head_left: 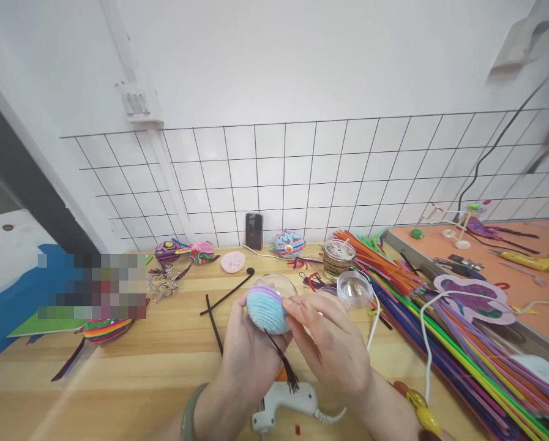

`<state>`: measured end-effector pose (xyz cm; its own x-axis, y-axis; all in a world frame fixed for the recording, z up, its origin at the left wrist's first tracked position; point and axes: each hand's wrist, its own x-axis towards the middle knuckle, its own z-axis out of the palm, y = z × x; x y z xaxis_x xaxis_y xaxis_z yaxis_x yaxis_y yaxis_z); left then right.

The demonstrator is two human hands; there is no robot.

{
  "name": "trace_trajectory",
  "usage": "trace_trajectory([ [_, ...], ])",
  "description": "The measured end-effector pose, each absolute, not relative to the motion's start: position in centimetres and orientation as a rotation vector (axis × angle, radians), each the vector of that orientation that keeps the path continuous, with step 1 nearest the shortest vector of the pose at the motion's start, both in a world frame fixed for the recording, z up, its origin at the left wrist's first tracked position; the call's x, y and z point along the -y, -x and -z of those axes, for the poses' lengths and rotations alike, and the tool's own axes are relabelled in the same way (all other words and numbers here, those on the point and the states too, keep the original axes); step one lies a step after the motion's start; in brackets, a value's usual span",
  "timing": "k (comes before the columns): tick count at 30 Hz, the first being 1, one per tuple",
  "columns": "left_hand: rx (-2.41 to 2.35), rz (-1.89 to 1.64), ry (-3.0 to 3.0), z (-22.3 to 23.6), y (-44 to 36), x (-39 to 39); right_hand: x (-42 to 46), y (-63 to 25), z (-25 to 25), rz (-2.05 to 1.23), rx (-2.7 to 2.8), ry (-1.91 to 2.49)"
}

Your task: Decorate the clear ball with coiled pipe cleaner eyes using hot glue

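Observation:
A rounded ball (267,311), wrapped in rows of light blue fuzzy pipe cleaner, rests in my left hand (252,349), whose fingers and palm curl around its left side and underside. A lilac pipe cleaner (265,290) runs along the top edge of the blue rows. My right hand (332,346) presses its thumb and fingertips together at the ball's right edge, where the lilac strand ends. From the bottom of the ball hangs a dark tassel (287,364). Clear plastic (281,283) shows behind the ball. Below my hands lies a white glue gun (287,401) with its cord.
Black pipe cleaners (226,293) lie left of my hands. Behind stand a pink dish (232,262), a phone (254,231), a decorated ball (289,244) and a jar (339,257). A clear cup (354,288) and bundled coloured pipe cleaners (458,343) are on the right, crossed by a white cable (428,343).

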<state>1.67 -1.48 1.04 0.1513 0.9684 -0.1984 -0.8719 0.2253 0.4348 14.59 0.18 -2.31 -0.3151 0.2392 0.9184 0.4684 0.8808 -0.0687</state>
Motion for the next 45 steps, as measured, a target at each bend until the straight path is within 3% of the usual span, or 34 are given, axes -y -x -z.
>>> trace_trajectory([
  [8,-0.489,-1.318,-0.258,-0.5,-1.9,1.5,0.5,-14.5,1.1,0.120,1.751,0.546],
  [38,-0.436,-1.408,-0.375,-0.6,-1.7,1.4,-0.8,-15.0,2.5,0.321,1.866,0.508],
  [45,-0.407,-1.491,-0.400,-0.3,-1.8,1.1,-0.5,-14.5,2.4,0.163,1.714,0.643],
])
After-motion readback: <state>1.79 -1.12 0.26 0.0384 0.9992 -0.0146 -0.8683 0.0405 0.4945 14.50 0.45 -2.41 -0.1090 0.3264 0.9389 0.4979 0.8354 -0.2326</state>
